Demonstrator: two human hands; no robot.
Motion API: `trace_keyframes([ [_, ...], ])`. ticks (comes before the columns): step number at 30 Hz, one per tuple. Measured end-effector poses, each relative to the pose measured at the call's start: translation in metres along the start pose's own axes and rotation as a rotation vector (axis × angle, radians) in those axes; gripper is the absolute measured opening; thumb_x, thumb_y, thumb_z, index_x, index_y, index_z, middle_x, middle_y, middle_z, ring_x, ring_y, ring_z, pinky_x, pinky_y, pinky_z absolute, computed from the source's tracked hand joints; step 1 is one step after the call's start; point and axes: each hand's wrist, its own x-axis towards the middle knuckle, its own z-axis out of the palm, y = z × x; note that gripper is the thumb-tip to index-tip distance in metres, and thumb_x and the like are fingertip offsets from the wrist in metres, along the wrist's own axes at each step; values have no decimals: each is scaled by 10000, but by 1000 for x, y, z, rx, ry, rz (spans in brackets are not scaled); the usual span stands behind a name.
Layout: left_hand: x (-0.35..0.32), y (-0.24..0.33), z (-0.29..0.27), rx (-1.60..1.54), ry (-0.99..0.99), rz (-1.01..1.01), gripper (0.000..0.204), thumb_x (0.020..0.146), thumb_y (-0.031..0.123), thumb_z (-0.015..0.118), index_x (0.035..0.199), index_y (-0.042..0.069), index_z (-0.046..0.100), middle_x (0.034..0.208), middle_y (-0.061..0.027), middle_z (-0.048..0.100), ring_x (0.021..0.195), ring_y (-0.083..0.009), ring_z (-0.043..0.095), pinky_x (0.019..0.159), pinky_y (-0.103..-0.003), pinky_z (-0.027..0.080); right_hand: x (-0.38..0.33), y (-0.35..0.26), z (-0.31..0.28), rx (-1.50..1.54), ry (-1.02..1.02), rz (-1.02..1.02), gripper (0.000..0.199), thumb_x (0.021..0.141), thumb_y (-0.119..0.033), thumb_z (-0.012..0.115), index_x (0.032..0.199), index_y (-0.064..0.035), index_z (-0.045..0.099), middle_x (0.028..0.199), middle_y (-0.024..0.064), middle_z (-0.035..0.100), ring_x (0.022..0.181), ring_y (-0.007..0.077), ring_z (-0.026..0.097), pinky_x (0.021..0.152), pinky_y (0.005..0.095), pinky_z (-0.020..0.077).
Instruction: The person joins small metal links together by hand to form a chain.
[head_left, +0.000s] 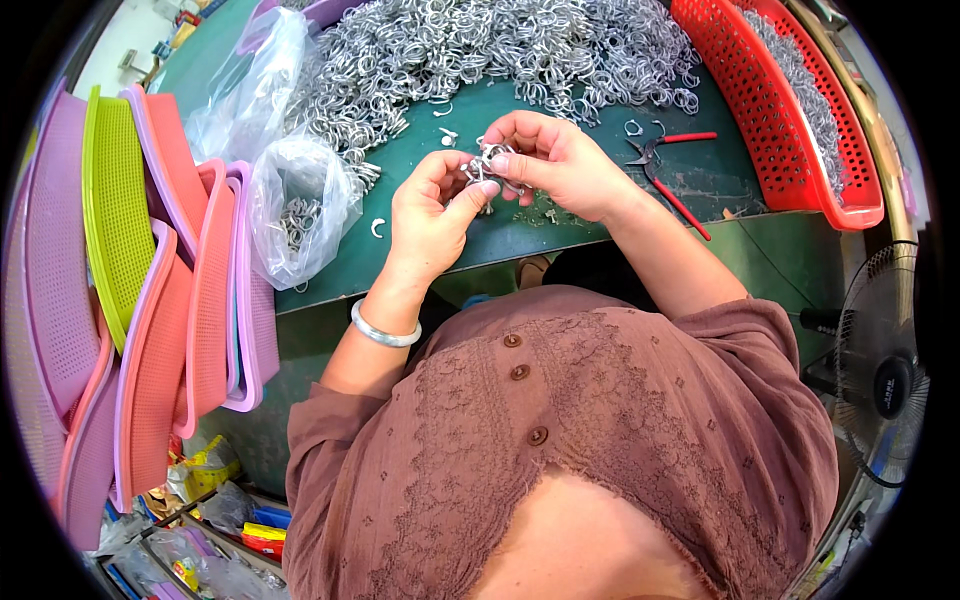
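Between both hands, above the green table's front edge, is a small cluster of silver metal rings (484, 172). My left hand (432, 205) pinches it from the left with thumb and fingers. From the right, my right hand (556, 165) grips the same cluster, its thumb pressed on top. The fingers partly cover the rings, so their exact shape is hard to make out. A large heap of similar silver rings (490, 45) spreads across the table beyond my hands. Red-handled pliers (668, 180) lie to the right of my right hand, their jaws pointing away from me.
A red perforated basket (790, 130) holding metal pieces stands at the right. Left of my hands sits a clear plastic bag (300, 215) with rings inside. Stacked purple, green and coral baskets (120, 220) rise at the left. A black fan (885, 380) stands at lower right.
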Motion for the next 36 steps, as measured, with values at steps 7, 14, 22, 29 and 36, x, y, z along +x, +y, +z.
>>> trace_keyframes([
  [7, 3, 1, 3, 28, 43, 43, 229, 813, 40, 563, 1034, -9, 530, 802, -11, 576, 671, -42, 495, 563, -168, 386, 0, 3, -6, 5, -5, -12, 133, 849, -135, 521, 943, -44, 542, 779, -1, 566, 651, 60, 528, 542, 195, 424],
  [14, 3, 3, -1, 74, 15, -20, 218, 835, 64, 538, 1036, -19, 527, 914, -50, 587, 798, -108, 555, 720, -236, 443, 0, 7, -5, -90, 3, -81, 129, 849, -121, 517, 942, -40, 553, 767, -4, 561, 655, 55, 515, 549, 189, 413],
  [22, 6, 7, 1, -163, -19, -78, 184, 830, 68, 547, 999, 4, 515, 910, -67, 585, 781, -142, 568, 702, -252, 454, -1, 8, -6, -97, 1, -184, 137, 852, -130, 518, 952, -42, 547, 764, -14, 553, 653, 48, 503, 553, 182, 403],
  [29, 9, 10, -5, -203, -49, -150, 156, 805, 49, 577, 938, 18, 502, 856, -66, 593, 745, -144, 574, 688, -245, 459, 1, -7, -8, -118, -73, -84, 157, 862, -171, 503, 966, -56, 527, 752, -25, 540, 616, 42, 485, 525, 178, 379],
  [36, 10, 9, -10, -207, -43, -133, 161, 790, 37, 594, 919, 17, 499, 841, -68, 595, 732, -140, 574, 682, -242, 460, 4, -12, -7, -150, -73, -30, 169, 861, -191, 502, 956, -54, 528, 747, -28, 531, 604, 43, 476, 518, 179, 375],
])
